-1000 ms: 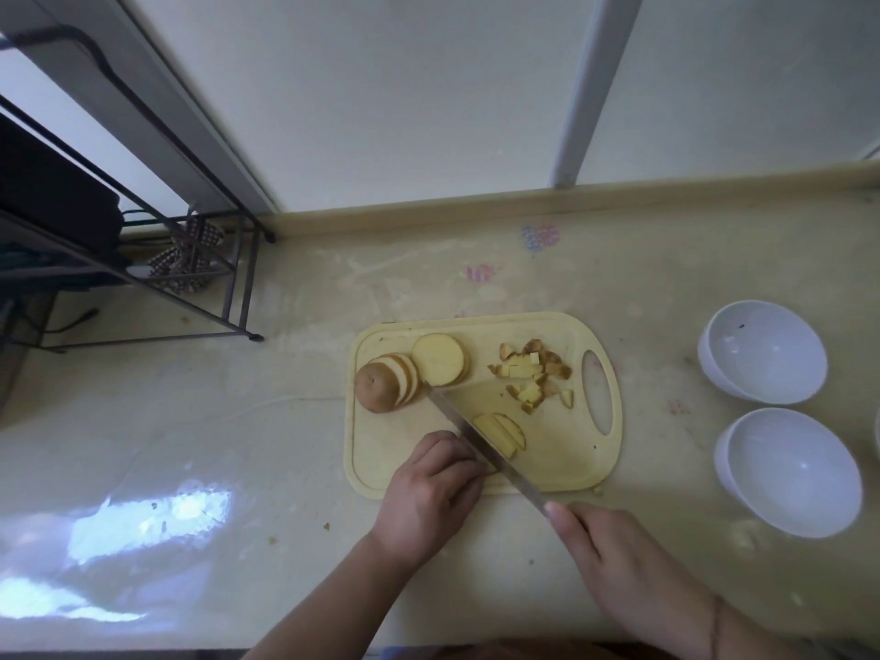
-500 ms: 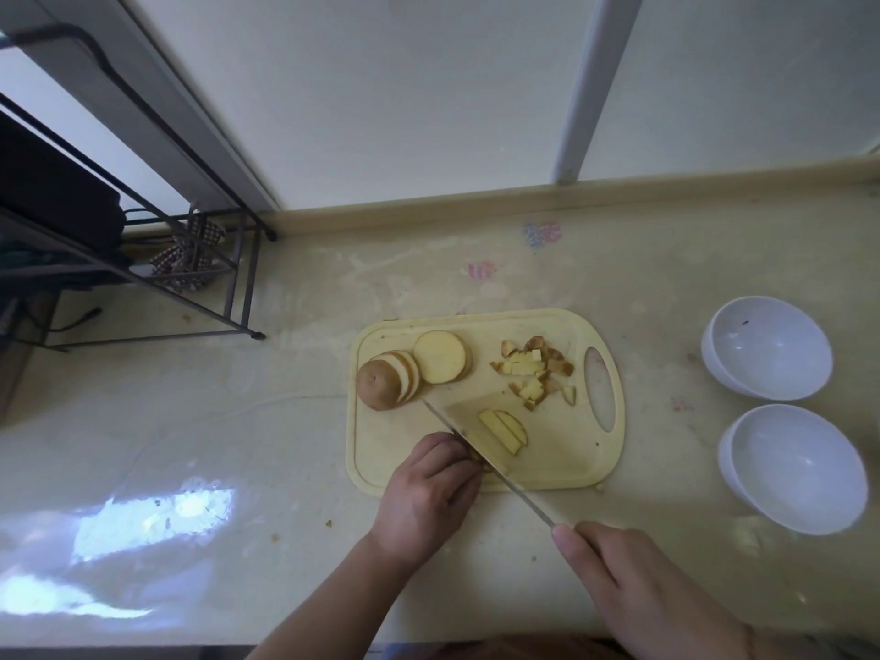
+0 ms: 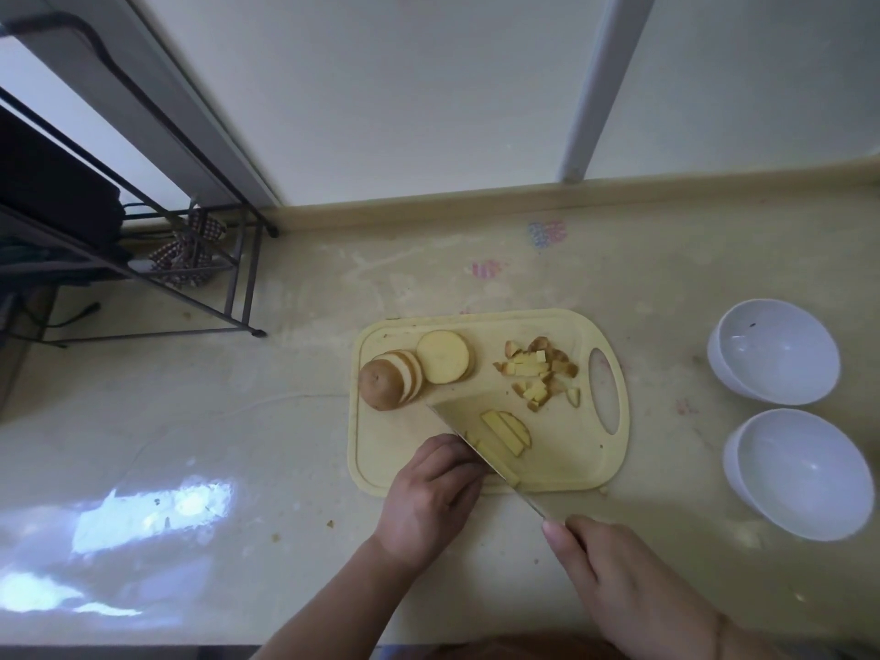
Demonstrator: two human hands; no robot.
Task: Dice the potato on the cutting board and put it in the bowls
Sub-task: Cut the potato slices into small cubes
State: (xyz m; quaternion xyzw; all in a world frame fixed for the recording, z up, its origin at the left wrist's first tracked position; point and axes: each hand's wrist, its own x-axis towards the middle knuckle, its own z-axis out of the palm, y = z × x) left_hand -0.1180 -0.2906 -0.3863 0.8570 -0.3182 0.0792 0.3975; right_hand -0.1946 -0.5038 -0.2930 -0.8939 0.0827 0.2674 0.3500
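Observation:
A pale yellow cutting board [image 3: 581, 459] lies on the counter. At its left end sits a brown potato end with several slices leaning on it [image 3: 390, 381], and one round slice [image 3: 444, 357] lies flat beside them. A heap of diced pieces [image 3: 540, 371] is near the board's handle hole. My right hand [image 3: 605, 569] grips a knife [image 3: 476, 433] whose blade runs diagonally across a slice cut into strips [image 3: 505, 433]. My left hand [image 3: 431, 497] has curled fingers against the slice on the blade's left side. Two white bowls [image 3: 774, 357] [image 3: 800, 473] stand to the right.
A black wire rack [image 3: 190, 278] with a checked cloth stands at the back left, with a dark appliance on it. The wall and a window frame rise behind the counter. The counter's front edge runs just below my forearms.
The knife has shifted slightly left and come down on the slice again, leaving more strips to its right. My left hand has stayed on the slice. The bowls have not moved.

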